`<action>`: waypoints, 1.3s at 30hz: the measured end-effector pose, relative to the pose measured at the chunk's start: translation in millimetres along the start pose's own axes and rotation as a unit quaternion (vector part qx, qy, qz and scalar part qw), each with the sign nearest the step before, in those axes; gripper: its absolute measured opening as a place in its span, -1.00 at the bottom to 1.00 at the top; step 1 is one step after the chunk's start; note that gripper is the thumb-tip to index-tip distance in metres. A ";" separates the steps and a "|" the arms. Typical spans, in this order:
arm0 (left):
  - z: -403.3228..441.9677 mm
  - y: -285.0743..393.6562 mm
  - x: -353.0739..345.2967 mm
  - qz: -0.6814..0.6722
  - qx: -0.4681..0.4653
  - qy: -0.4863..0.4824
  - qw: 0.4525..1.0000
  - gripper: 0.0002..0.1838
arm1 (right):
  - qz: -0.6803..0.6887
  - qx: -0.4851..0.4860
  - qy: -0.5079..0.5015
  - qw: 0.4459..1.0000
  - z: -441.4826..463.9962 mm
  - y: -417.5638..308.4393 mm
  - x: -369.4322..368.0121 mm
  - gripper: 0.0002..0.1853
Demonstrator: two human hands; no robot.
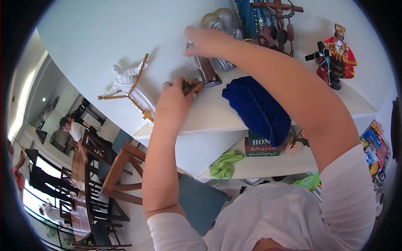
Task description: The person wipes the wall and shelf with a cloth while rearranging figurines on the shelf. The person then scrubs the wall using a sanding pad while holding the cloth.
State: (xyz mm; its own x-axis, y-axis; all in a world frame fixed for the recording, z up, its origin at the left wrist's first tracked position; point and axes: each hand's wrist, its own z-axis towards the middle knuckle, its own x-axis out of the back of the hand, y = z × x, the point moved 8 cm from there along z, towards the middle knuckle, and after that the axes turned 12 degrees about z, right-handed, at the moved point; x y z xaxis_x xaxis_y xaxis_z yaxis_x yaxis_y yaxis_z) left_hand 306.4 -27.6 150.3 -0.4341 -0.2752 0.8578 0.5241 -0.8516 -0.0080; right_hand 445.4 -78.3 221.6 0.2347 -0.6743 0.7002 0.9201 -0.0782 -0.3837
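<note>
On the white shelf (pixel 209 111), my left hand (pixel 175 94) is closed around a small brown and green figurine (pixel 192 86). Higher up, my right hand (pixel 209 42) has its fingers around the top of a brown-robed statuette (pixel 206 71), which stands on a dark base and leans slightly. Just behind it is a silver-grey figure group (pixel 224 25), partly covered by my right hand. A dark blue cloth (pixel 255 104) lies over the shelf's front edge, below my right forearm. To the left stands a white statue (pixel 130 85) draped with a wooden-bead rosary (pixel 135 81).
A wooden crucifix (pixel 278 8) and a red-caped figure (pixel 340 56) stand at the right. The lower shelf (pixel 268 169) holds a green cloth (pixel 226 164) and a lettered box (pixel 262 146). Chairs, a long table (pixel 81 192) and several people are at the left.
</note>
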 end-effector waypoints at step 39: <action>-38.0 24.4 11.8 -0.129 -0.066 -0.023 0.989 -0.45 | 0.173 -0.015 -0.103 0.980 -3.4 -23.0 -8.8 -0.43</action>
State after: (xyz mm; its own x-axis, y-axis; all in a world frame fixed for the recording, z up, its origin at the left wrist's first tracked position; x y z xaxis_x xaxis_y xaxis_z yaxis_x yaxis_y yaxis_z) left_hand 286.2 -68.6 140.7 -0.5051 -0.0237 0.8627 0.2998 -0.9422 0.1496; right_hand 421.0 -73.0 222.2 0.5911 -0.5029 0.6307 0.7657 0.1041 -0.6347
